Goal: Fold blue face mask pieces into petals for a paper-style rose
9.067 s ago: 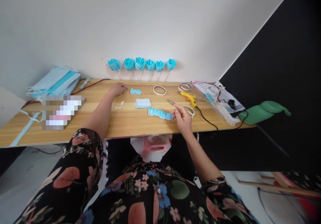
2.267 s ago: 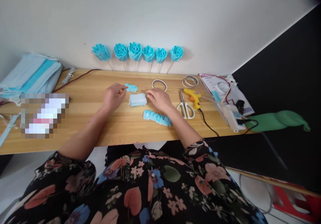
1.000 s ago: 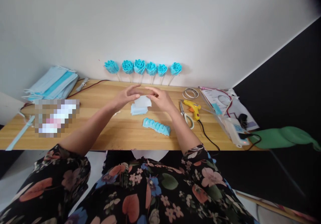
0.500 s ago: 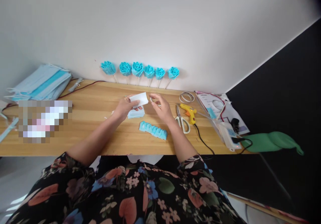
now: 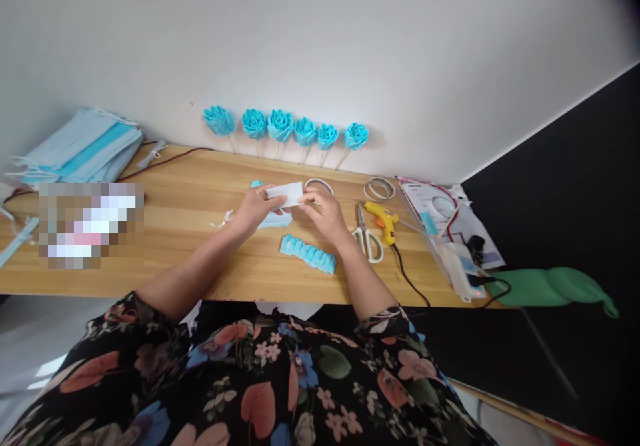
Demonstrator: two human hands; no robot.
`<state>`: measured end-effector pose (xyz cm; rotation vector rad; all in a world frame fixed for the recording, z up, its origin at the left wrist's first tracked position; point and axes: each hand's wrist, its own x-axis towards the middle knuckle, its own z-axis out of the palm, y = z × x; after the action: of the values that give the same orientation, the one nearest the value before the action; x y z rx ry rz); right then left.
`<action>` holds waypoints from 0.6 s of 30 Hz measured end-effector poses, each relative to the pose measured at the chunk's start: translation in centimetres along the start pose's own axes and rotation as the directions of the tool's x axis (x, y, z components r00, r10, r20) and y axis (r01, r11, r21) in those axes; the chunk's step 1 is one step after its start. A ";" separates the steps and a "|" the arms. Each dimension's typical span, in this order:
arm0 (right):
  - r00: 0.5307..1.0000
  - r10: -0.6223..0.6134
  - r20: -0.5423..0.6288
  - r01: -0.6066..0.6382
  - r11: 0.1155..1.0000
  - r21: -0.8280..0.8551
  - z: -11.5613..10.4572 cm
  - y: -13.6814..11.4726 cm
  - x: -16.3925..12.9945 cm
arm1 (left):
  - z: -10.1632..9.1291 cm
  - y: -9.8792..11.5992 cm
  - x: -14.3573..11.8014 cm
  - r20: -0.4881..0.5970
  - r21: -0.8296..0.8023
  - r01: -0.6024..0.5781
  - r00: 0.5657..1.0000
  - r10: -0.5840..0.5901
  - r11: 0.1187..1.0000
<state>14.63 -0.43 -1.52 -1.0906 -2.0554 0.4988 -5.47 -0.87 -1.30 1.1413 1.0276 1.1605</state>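
A small white rectangular piece of sheet material point(image 5: 290, 194) is held above the table. My left hand point(image 5: 254, 211) pinches its left part, thumb on top. At its right end my right hand point(image 5: 323, 211) has thumb and fingertips closed on the edge. Below it lies a stack of pale blue cut pieces point(image 5: 275, 219), partly covered by the hands. Nearer me is a row of overlapping folded blue pieces point(image 5: 309, 254). A white ring, seemingly a tape roll point(image 5: 319, 183), shows behind my right hand.
Several blue fabric roses point(image 5: 280, 126) on sticks lean against the wall. Scissors point(image 5: 367, 236), a yellow glue gun point(image 5: 383, 221) and a power strip point(image 5: 461, 273) lie to the right. Face masks point(image 5: 80, 145) are piled at the left. Another pair of rings point(image 5: 379, 189) lies behind the scissors.
My right hand has come in to the white piece and now grips its right end; before, it was apart from it. The view has shifted slightly.
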 end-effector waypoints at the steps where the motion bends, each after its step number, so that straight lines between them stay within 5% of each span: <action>1: 1.000 0.004 0.003 -0.004 1.000 0.015 0.0 -0.1 0.0 | 0.0 0.0 0.0 0.004 0.005 -0.003 1.000 0.003 1.000; 8: 0.999 0.031 -0.024 -0.027 0.989 0.143 0.4 -0.2 -0.3 | 0.2 0.1 -0.3 -0.019 -0.019 -0.002 1.000 0.002 1.000; 18: 0.986 0.099 -0.134 -0.067 0.973 0.222 0.8 0.3 0.0 | 0.2 0.2 -0.4 0.095 0.063 -0.026 0.995 0.020 0.998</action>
<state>14.22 -0.29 -2.19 -1.0528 -1.7893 0.6506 -5.33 -1.24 -1.10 1.2497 0.9874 1.0886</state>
